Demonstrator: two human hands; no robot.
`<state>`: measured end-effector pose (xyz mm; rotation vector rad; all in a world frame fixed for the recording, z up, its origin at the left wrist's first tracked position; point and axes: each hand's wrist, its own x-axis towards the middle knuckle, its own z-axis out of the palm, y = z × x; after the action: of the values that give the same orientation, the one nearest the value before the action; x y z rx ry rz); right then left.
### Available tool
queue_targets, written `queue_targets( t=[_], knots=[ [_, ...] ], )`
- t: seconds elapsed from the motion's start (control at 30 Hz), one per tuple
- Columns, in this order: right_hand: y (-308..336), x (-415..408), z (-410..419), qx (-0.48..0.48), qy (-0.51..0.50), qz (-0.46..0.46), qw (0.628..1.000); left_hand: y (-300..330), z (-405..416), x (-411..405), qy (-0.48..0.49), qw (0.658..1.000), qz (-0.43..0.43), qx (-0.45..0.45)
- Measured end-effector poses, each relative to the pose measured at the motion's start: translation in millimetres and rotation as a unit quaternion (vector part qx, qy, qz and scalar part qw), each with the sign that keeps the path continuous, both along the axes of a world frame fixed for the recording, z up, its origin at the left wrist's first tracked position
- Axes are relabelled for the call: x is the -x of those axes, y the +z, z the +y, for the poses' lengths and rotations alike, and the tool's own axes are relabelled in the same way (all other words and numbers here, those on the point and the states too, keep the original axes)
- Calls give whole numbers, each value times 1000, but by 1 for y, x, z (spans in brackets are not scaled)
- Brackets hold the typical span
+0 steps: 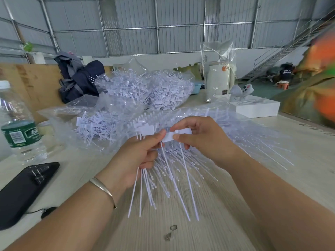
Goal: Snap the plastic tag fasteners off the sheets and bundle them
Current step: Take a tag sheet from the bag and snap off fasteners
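My left hand (134, 160) grips a small bundle of white tag fasteners (145, 132); their flat heads stick up above my fingers and their long thin tails hang down past my wrist. My right hand (197, 140) pinches the flat head of a white fastener piece (181, 134) between thumb and fingers, right beside the left thumb. Under both hands a sheet of joined fasteners (235, 140) lies spread on the wooden table (208, 230), its tails fanning toward me.
Clear bags heaped with loose fasteners (145, 91) fill the table's middle. At the left stand a water bottle (20, 127) and a black phone (23, 191). A dark backpack (79, 78) sits behind, a white box (257, 107) at the right.
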<state>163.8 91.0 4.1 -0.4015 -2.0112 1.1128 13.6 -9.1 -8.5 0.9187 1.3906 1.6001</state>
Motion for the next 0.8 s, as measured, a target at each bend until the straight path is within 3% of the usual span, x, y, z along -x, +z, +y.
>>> queue_targets(
  t=[0.23, 0.8],
  knots=[
    [7, -5, 3, 79, -2, 70, 994, -1, 2, 5, 10, 999, -42, -10],
    [2, -3, -1, 157, 132, 35, 978, -5, -1, -6, -93, 994, -21, -48]
  ],
)
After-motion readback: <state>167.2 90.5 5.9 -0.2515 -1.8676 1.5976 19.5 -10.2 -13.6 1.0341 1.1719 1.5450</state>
